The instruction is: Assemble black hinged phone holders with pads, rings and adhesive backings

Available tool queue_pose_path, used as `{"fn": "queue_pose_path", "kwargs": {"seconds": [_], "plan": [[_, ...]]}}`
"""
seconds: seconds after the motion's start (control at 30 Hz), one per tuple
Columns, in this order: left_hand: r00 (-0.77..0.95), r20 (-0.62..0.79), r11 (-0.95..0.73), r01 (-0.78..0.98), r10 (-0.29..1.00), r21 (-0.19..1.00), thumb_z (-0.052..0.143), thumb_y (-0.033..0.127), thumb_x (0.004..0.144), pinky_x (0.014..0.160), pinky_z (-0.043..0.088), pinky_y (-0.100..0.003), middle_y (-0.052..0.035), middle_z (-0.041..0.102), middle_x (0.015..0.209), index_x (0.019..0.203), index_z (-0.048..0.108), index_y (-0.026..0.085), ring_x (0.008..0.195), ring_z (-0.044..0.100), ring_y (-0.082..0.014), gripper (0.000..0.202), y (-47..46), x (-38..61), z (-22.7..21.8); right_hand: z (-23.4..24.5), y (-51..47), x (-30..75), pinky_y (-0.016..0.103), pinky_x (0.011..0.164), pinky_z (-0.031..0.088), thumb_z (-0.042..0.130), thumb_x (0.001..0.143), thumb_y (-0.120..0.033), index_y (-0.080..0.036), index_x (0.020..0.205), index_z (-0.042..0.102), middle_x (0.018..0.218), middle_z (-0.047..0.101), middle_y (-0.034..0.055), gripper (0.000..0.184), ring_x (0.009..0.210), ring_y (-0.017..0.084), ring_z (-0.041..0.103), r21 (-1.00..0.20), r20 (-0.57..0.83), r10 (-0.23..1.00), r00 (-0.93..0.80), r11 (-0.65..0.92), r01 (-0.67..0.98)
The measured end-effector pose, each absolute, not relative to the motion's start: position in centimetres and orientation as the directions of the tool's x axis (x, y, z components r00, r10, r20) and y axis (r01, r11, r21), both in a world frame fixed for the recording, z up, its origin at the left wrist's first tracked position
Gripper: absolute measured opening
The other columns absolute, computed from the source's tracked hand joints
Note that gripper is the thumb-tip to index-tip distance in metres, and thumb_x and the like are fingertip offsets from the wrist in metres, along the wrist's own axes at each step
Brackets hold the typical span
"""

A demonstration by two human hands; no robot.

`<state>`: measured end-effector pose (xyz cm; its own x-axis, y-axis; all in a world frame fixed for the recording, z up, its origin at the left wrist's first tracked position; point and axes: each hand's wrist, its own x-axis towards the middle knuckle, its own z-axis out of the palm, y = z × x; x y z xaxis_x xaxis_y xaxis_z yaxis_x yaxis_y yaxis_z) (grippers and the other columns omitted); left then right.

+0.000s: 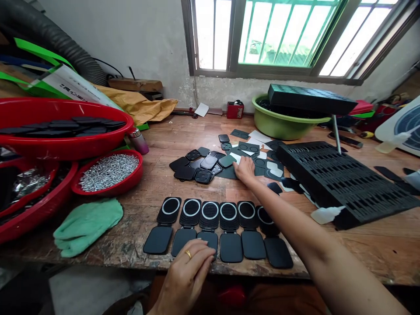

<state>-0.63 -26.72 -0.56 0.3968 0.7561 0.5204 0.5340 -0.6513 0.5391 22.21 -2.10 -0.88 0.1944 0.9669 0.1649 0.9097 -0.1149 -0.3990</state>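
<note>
Head view: to the left of both hands, a red basin [65, 146] holds flat black pieces, and a smaller red bowl [131, 183] is heaped with silver metal pins [110, 170]. Beyond the right hand [245, 169] stands a green basin [288, 127] with dark contents, a black tray [308, 99] lying across its top. Six hinged black plates [229, 247] lie opened out in a row on the bench [164, 135], the third beneath the left hand's [192, 269] fingers, the rest either side. Each long axis runs away from the person, ringed panel towards the window [275, 33], plain panel towards the near edge. The left fingers curl loosely over that third panel; the right ones meet a pale slip [235, 156] beside the piled parts [185, 172]. I can't tell whether either grips.
</note>
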Motion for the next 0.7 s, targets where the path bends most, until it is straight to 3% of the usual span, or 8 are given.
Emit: {"fn": "queue_pose_path", "kwargs": {"seconds": [0.07,0.17,0.3,0.4,0.53,0.6,0.7], "plan": [[0.392,0.516,-0.645,0.529,0.762,0.552,0.052,0.006,0.088,0.091,0.052,-0.033,-0.0047,0.064,0.097,0.105,0.059,0.02,0.102,0.058,-0.0182,0.023,-26.5,-0.5,-0.5,-1.6,-2.3,22.4,0.052,0.109,0.02,0.046,0.094,-0.039,-0.001,0.126,0.048,0.138,0.033,0.0249,0.05,0.134,0.034,0.024,-0.379,0.149,0.971,0.19,-0.121,0.918],[0.394,0.5,-0.636,0.519,0.771,0.571,0.052,0.006,0.089,0.09,0.052,-0.032,-0.0048,0.064,0.097,0.106,0.059,0.02,0.103,0.058,-0.0181,0.023,-26.1,-0.2,-0.5,-2.0,-2.6,22.4,0.054,0.108,0.018,0.042,0.095,-0.04,-0.008,0.126,0.05,0.142,0.03,0.0208,0.046,0.135,0.033,0.022,-0.359,0.135,0.98,0.143,-0.086,0.929],[0.408,0.477,-0.628,0.514,0.778,0.585,0.051,0.006,0.089,0.09,0.051,-0.033,-0.0048,0.064,0.096,0.105,0.06,0.02,0.102,0.058,-0.0182,0.023,-25.8,-0.1,-0.5,-0.7,-1.9,24.5,0.053,0.102,0.028,0.047,0.091,-0.027,-0.009,0.119,0.054,0.133,0.04,0.0198,0.033,0.128,0.033,0.031,-0.341,0.103,0.965,0.241,-0.193,0.92],[0.404,0.461,-0.613,0.512,0.79,0.601,0.051,0.007,0.089,0.09,0.051,-0.033,-0.0049,0.064,0.095,0.104,0.06,0.02,0.101,0.057,-0.0181,0.022,-25.8,0.0,-0.7,0.2,-0.9,26.8,0.051,0.098,0.034,0.065,0.08,-0.032,-0.01,0.11,0.057,0.123,0.047,0.0158,0.039,0.121,0.032,0.038,-0.334,0.029,0.947,0.321,-0.293,0.896],[0.397,0.42,-0.576,0.506,0.816,0.642,0.049,0.008,0.09,0.088,0.05,-0.031,-0.0049,0.063,0.096,0.103,0.06,0.02,0.101,0.056,-0.0173,0.021,-25.9,0.1,-1.0,0.8,-0.2,28.4,0.04,0.09,0.043,0.071,0.075,-0.032,-0.011,0.105,0.059,0.108,0.055,0.0096,0.038,0.104,0.022,0.051,-0.377,-0.016,0.936,0.351,-0.331,0.865],[0.404,0.399,-0.564,0.498,0.823,0.658,0.049,0.008,0.091,0.089,0.05,-0.031,-0.0049,0.062,0.098,0.103,0.061,0.02,0.102,0.056,-0.0168,0.021,-25.9,0.1,-1.0,1.6,-0.5,28.8,0.033,0.083,0.044,0.068,0.076,-0.025,-0.011,0.094,0.062,0.094,0.059,0.0076,0.024,0.09,0.018,0.055,-0.427,0.027,0.947,0.321,-0.28,0.86],[0.402,0.385,-0.549,0.477,0.831,0.686,0.049,0.011,0.091,0.092,0.048,-0.031,-0.0046,0.064,0.099,0.103,0.063,0.021,0.103,0.056,-0.0167,0.021,-25.8,-0.2,-0.4,3.8,-2.5,28.9,0.03,0.08,0.042,0.055,0.082,-0.018,-0.011,0.091,0.063,0.089,0.06,0.0093,0.014,0.085,0.019,0.055,-0.493,0.231,0.932,0.281,-0.136,0.859]]}}
